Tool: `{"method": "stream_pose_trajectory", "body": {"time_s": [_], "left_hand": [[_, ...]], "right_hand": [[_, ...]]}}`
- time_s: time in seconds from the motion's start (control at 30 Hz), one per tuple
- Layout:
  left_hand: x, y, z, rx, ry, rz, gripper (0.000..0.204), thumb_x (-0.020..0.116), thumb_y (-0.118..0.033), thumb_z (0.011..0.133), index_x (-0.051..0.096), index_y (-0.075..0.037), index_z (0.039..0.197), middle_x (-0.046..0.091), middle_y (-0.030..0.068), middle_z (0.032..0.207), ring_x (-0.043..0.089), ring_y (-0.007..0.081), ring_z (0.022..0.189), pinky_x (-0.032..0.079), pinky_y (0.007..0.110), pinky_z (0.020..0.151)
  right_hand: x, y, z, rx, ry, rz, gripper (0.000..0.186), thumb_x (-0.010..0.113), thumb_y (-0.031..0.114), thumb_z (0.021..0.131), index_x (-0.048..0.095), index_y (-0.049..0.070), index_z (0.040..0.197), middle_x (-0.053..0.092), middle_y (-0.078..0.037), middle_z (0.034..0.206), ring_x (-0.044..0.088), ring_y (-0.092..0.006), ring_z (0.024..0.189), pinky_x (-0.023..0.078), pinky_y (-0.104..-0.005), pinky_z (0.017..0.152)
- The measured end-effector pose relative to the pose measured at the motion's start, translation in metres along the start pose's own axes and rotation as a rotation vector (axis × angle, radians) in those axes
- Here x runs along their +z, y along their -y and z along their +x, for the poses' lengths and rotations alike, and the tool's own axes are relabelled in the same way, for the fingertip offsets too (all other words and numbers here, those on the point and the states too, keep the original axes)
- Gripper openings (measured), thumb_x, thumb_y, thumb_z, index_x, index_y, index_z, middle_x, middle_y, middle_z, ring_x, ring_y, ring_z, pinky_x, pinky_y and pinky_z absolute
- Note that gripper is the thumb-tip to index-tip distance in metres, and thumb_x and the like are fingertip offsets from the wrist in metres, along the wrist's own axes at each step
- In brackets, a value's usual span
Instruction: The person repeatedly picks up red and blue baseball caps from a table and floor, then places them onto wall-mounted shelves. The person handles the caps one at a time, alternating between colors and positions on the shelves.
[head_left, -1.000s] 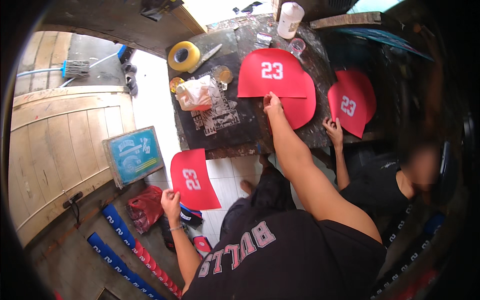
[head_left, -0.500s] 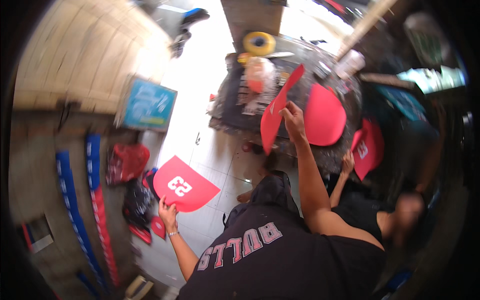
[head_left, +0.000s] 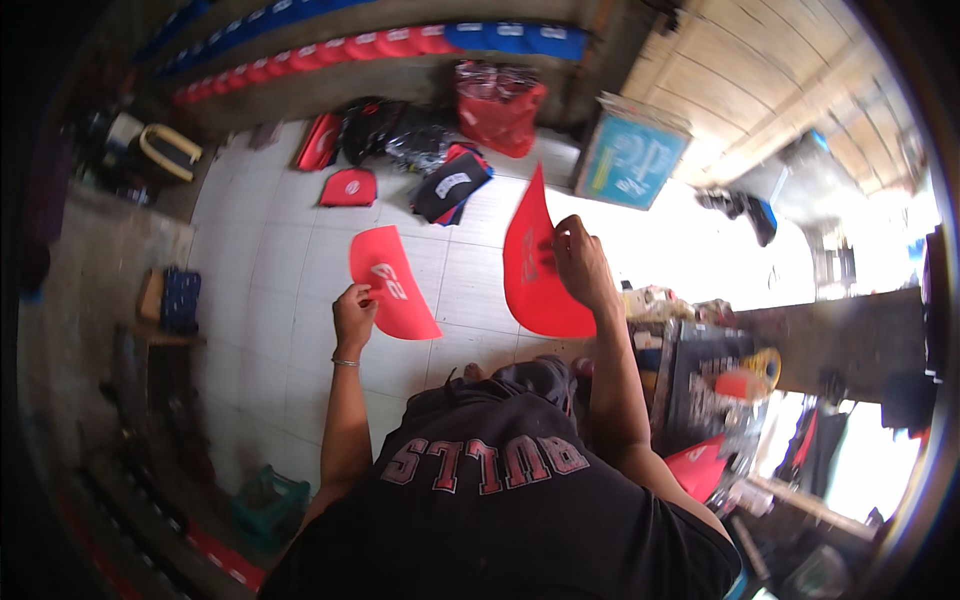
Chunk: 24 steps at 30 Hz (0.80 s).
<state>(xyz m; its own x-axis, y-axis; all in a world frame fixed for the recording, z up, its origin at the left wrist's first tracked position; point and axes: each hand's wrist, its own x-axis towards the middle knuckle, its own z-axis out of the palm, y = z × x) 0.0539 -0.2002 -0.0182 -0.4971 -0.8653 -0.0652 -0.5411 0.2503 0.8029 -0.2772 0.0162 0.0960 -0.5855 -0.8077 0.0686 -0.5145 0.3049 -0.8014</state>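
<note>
My left hand [head_left: 355,318] pinches the edge of a thin red half-round panel [head_left: 385,255] with a white print on it. The panel bends a little and hangs over the white tiled floor [head_left: 300,290]. To the right, my right hand [head_left: 583,262] grips a second red panel [head_left: 525,290] by its right side. That one is curved and held nearly upright; its print is partly in shade. The two panels are apart from each other.
On the floor ahead lie a red printed piece [head_left: 348,188], black plastic bags [head_left: 375,130], a red bag [head_left: 500,115] and a dark stack of pieces [head_left: 450,188]. A blue sign [head_left: 635,160] leans near the wooden panelling. The cluttered worktable [head_left: 690,385] is on my right, a green stool [head_left: 270,505] lower left.
My view has turned left, away from the worktable and the other person there. Both hands still hold their red panels, and the right one is now over the floor rather than the table.
</note>
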Motion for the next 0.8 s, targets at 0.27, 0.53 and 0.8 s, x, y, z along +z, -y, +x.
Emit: {"method": "stream_pose_trajectory", "body": {"time_s": [0.27,0.53,0.8], "left_hand": [[-0.045,0.112,0.003,-0.229,-0.376,-0.078,0.030,0.066,0.003,0.078,0.061,0.006,0.108,0.069,0.0176,0.098,0.068,0.0215,0.090,0.053,0.030,0.079],[-0.057,0.183,0.093,-0.206,-0.482,-0.070,0.033,0.061,0.003,0.078,0.061,0.006,0.111,0.069,0.0168,0.095,0.067,0.0206,0.088,0.052,0.029,0.078],[-0.085,0.245,0.194,-0.467,-0.602,-0.267,0.018,0.062,0.003,0.081,0.071,0.002,0.097,0.068,0.0066,0.082,0.062,0.0136,0.075,0.051,0.026,0.067]], "right_hand": [[0.043,0.024,0.136,-0.136,0.160,0.178,0.036,0.055,-0.002,0.079,0.058,-0.001,0.116,0.070,-0.015,0.086,0.070,-0.0249,0.076,0.055,-0.0339,0.071],[0.121,-0.025,0.280,-0.120,0.497,-0.002,0.042,0.066,0.003,0.076,0.062,0.001,0.118,0.068,-0.015,0.108,0.068,-0.0236,0.094,0.053,-0.0354,0.079],[0.230,-0.006,0.430,-0.140,0.661,-0.079,0.029,0.067,0.013,0.078,0.067,0.000,0.104,0.069,-0.015,0.100,0.068,-0.0271,0.091,0.053,-0.0373,0.080]]}}
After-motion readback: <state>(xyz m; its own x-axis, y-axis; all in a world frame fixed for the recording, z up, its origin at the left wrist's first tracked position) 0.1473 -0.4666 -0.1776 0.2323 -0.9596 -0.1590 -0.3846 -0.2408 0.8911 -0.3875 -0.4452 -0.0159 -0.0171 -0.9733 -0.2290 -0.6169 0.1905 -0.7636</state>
